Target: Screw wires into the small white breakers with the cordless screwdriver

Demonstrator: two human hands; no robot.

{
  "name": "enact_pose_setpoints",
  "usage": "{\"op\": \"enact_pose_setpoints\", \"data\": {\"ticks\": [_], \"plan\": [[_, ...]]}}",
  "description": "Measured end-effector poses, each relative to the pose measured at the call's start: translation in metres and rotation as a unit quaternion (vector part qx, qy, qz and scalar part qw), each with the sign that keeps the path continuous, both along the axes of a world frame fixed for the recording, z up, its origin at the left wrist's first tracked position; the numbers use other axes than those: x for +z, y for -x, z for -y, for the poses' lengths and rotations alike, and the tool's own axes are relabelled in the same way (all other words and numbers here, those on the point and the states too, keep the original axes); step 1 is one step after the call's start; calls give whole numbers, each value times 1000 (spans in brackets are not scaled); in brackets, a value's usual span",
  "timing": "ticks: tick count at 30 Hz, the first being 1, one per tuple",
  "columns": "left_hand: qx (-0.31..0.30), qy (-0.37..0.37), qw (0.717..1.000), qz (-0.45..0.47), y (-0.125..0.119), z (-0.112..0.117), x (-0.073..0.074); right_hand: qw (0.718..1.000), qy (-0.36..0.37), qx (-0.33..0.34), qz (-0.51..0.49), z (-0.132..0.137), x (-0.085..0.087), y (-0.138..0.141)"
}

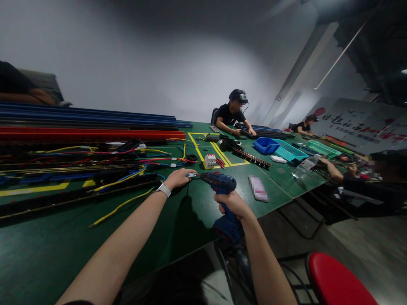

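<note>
My right hand [233, 204] is wrapped round the grip of a blue cordless drill [221, 182], whose front end points left. Between the fingers of my left hand [178, 178] is a small white-and-blue block [191, 174]. The drill's tip reaches up close to that block; whether they touch I cannot make out. Just behind them a white circuit breaker [210, 160] stands on the green table, with short red wires beside it. A loose yellow wire [122, 207] lies left of my left hand.
Wired rails [79, 169] and orange and blue strips [95, 134] fill the table's left. A phone [258, 188], a blue bin [266, 145], a teal tray [290, 151] and a bottle [305, 166] lie to the right. Co-workers sit around the table. A red stool [337, 279] stands at lower right.
</note>
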State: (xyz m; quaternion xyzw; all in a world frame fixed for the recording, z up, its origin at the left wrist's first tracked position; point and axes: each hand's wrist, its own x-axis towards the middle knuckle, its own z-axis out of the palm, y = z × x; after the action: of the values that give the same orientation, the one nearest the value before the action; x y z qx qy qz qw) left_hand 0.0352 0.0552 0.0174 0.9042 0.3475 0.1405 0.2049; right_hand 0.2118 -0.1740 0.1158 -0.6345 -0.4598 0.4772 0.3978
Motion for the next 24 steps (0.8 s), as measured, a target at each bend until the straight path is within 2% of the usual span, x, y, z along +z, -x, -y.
{"op": "enact_pose_setpoints", "data": {"ticks": [24], "plan": [[3,14,1000,5,0,-3,-4,1000,-17,-3,4,0,-2,-1]]}}
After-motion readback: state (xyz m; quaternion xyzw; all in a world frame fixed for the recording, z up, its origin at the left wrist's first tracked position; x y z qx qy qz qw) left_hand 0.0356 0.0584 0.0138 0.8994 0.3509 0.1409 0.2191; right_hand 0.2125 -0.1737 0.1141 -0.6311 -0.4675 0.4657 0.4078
